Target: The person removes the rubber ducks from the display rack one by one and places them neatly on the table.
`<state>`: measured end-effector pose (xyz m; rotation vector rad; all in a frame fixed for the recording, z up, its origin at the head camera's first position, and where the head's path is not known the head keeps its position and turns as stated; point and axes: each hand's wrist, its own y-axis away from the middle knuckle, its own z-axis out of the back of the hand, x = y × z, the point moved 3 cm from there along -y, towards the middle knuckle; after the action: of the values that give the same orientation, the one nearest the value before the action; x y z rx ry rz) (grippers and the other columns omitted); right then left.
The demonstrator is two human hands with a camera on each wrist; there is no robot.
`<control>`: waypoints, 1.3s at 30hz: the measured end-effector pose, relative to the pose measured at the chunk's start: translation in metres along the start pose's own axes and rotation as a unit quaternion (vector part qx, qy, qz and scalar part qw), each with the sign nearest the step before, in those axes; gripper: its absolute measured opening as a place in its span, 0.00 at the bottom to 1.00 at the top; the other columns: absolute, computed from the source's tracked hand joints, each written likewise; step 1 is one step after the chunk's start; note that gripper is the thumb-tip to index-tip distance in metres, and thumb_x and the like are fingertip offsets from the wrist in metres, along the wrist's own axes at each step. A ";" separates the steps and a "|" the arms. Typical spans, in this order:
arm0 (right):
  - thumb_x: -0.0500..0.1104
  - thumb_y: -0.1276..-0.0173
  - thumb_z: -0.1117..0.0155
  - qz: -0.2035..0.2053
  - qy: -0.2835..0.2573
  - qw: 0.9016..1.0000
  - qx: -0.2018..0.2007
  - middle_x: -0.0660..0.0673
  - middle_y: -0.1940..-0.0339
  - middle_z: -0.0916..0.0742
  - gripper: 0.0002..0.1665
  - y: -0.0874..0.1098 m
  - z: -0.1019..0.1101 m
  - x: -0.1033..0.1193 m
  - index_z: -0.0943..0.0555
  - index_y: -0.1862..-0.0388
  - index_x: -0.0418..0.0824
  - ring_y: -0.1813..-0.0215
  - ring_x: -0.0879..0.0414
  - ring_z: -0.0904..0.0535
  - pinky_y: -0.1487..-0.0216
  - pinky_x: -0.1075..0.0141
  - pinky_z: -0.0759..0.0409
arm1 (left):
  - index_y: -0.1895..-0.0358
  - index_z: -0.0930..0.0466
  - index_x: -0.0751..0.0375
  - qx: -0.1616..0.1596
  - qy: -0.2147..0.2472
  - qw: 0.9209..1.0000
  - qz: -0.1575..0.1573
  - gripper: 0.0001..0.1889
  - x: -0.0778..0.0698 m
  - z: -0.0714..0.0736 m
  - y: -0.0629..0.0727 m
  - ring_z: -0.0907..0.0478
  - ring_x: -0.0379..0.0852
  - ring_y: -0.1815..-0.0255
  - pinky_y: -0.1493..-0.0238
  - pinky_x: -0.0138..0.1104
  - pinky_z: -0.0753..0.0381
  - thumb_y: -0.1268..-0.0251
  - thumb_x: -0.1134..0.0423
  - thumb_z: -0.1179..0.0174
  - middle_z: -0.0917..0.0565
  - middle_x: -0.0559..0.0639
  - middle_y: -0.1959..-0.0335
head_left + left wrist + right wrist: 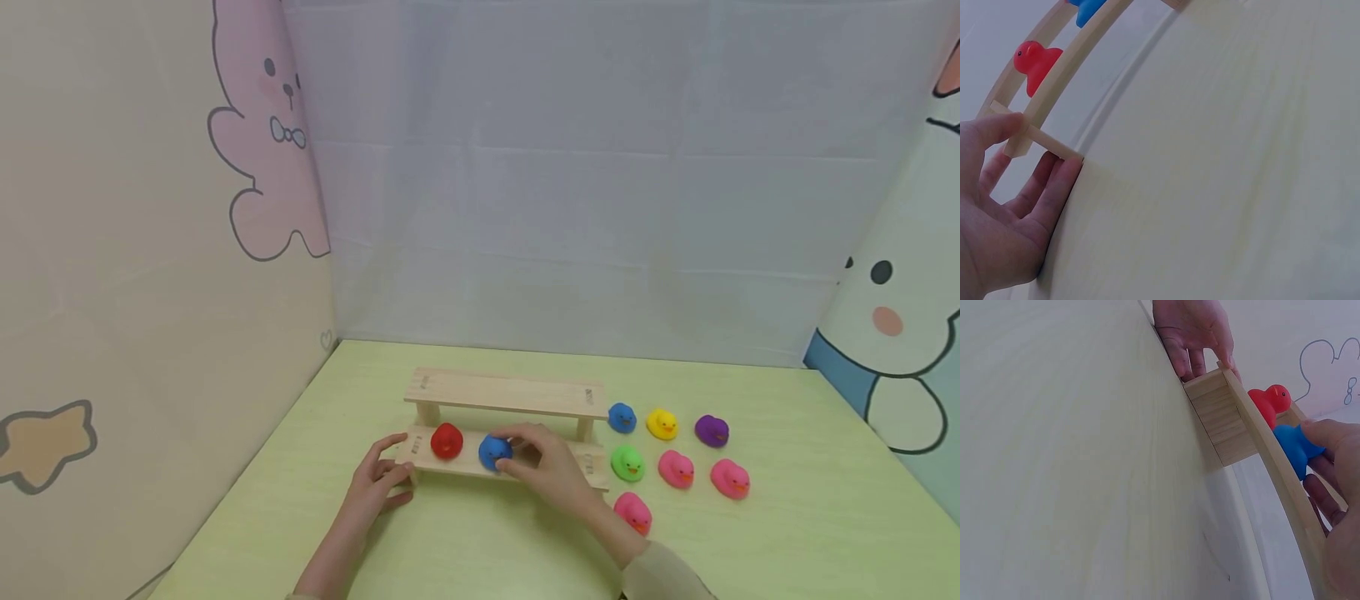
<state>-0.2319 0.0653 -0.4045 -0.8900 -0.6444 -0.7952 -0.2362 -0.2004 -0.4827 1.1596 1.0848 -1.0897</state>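
Note:
A two-step wooden shelf (510,392) stands on the table. On its lower step a red rubber duck (447,442) sits toward the left, with a blue rubber duck (495,452) to its right. My right hand (551,471) pinches that blue duck between thumb and fingers, its base at the step, as the right wrist view (1335,481) also shows. At the shelf's left end, my left hand (367,483) grips the lower step, its thumb at the plank (1041,103) and other fingers against the leg. Part of the step is hidden behind my right hand.
Right of the shelf lie several more ducks: a blue duck (622,417), a yellow duck (663,424), a purple duck (712,431), a green duck (627,463) and several pink ones, the nearest pink duck (633,512) beside my right forearm. Cloth walls surround the table (465,550).

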 end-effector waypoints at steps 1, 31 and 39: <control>0.37 0.43 0.34 0.000 0.000 1.000 0.000 0.45 0.56 0.18 0.19 0.000 0.000 0.000 0.21 0.51 0.40 0.56 0.48 0.25 0.57 0.56 0.24 | 0.39 0.36 0.42 0.001 -0.001 1.000 -0.002 0.27 0.000 0.000 0.000 0.22 0.49 0.59 0.62 0.42 0.19 0.42 0.57 0.40 0.22 0.57 0.58; 0.36 0.43 0.34 -0.007 0.001 1.000 0.004 0.45 0.56 0.18 0.18 0.000 0.002 0.002 0.21 0.51 0.40 0.55 0.47 0.25 0.56 0.55 0.24 | 0.39 0.36 0.41 0.003 0.002 1.000 0.007 0.27 -0.001 0.000 -0.001 0.22 0.48 0.60 0.62 0.42 0.19 0.42 0.56 0.40 0.22 0.56 0.58; 0.36 0.43 0.34 0.000 -0.002 1.000 0.006 0.45 0.57 0.17 0.18 0.000 0.001 0.001 0.21 0.52 0.39 0.56 0.46 0.25 0.57 0.54 0.25 | 0.38 0.37 0.42 0.007 0.001 1.000 0.003 0.28 0.001 0.000 -0.001 0.22 0.49 0.60 0.61 0.42 0.20 0.42 0.55 0.40 0.22 0.57 0.58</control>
<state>-0.2315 0.0662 -0.4031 -0.8811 -0.6523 -0.7891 -0.2375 -0.2003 -0.4837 1.1742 1.0760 -1.0943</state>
